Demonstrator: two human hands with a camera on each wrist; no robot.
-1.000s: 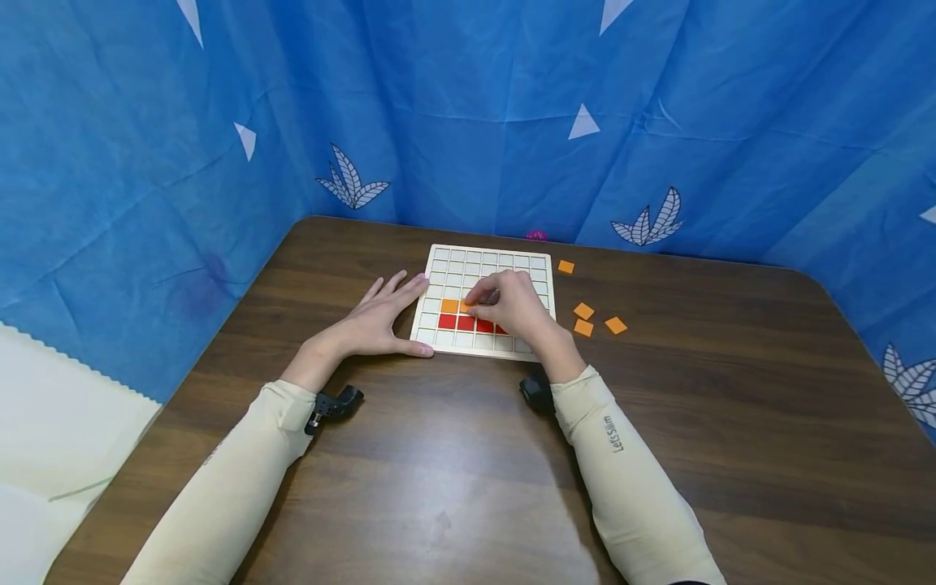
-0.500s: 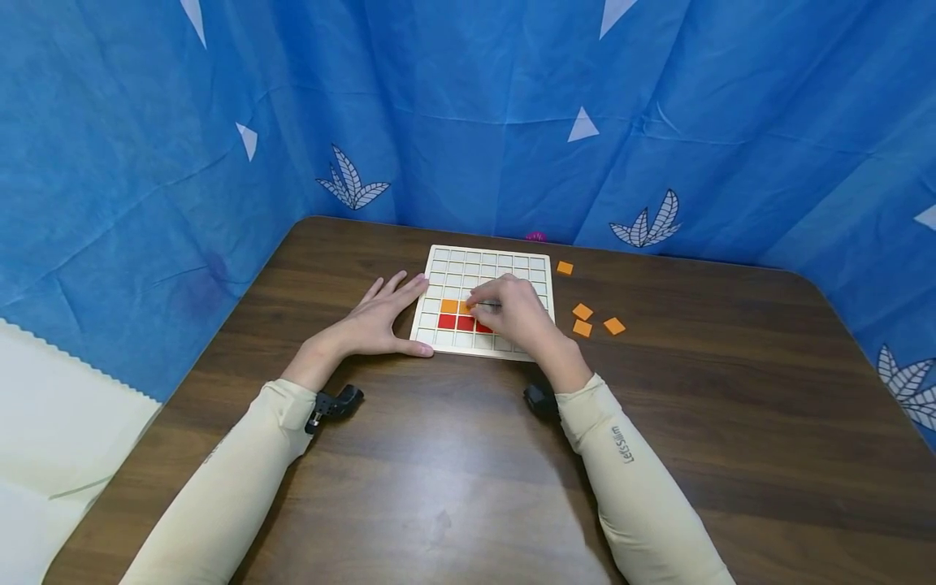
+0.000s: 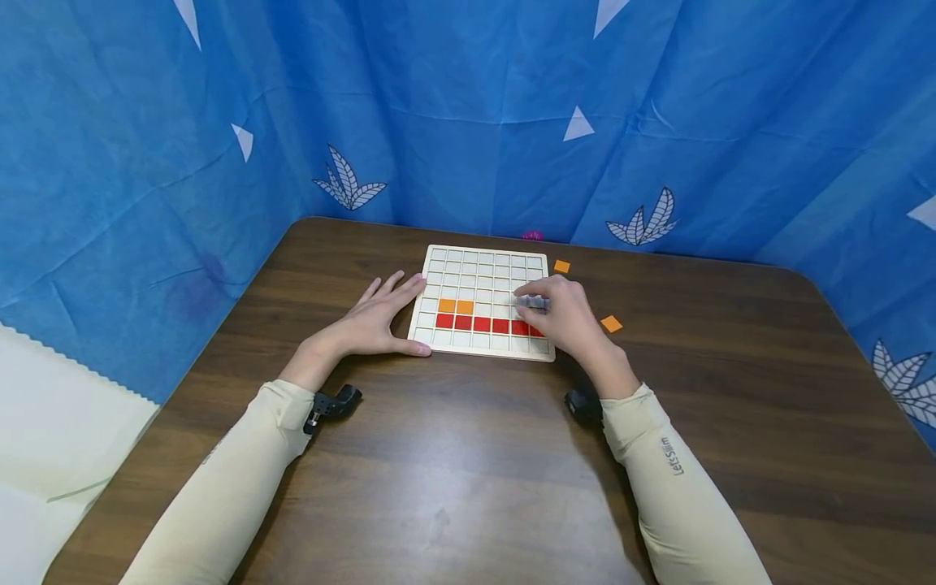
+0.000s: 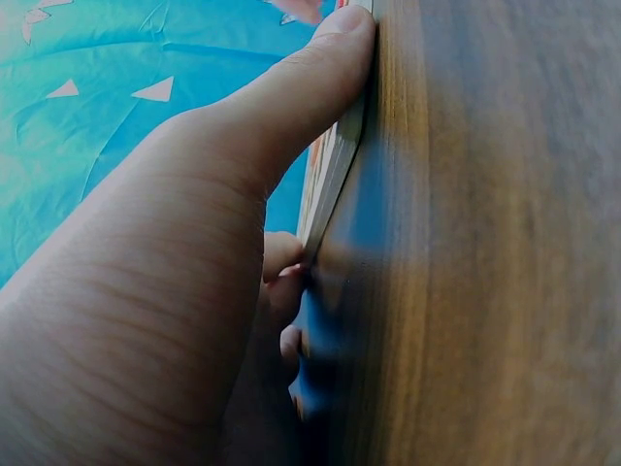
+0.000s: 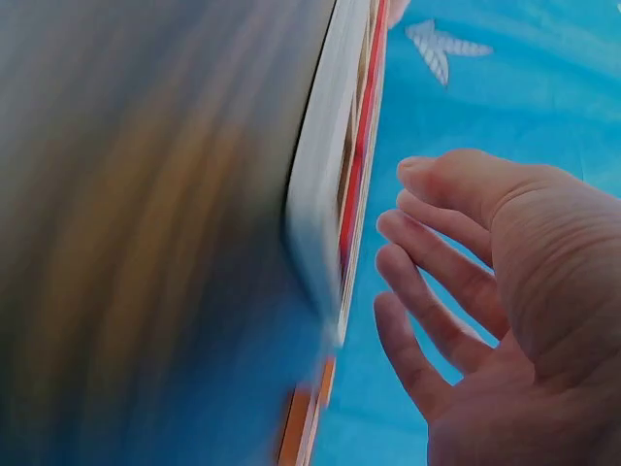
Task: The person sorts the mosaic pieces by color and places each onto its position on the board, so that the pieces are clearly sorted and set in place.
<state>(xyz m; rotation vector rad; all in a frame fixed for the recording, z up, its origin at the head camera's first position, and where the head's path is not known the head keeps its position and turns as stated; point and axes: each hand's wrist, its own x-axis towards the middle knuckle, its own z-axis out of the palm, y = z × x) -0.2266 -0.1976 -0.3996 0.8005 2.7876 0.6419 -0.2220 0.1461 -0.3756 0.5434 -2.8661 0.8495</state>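
A pale grid board [image 3: 478,342] lies on the table, with a row of red tiles [image 3: 482,324] and two orange tiles [image 3: 456,306] above that row's left end. My left hand [image 3: 369,322] is spread at the board's left side, index fingertip and thumb against its edge. In the left wrist view the left thumb [image 4: 325,73] rests along the board's edge. Over the right part of the board is my right hand [image 3: 568,317], fingers loosely bent. The right wrist view shows its fingers [image 5: 456,282] apart from the thumb, with no tile between them.
On the table [image 3: 453,455], right of the board, one orange tile [image 3: 561,266] lies near the top corner and another [image 3: 611,324] beyond the right hand. In the right wrist view, orange pieces [image 5: 296,422] show past the board's corner. A blue curtain [image 3: 468,122] hangs behind.
My right hand has moved right, away from the two orange tiles on the board, uncovering more of the red row. It now covers the spot where two loose orange tiles lay. My left hand stays put.
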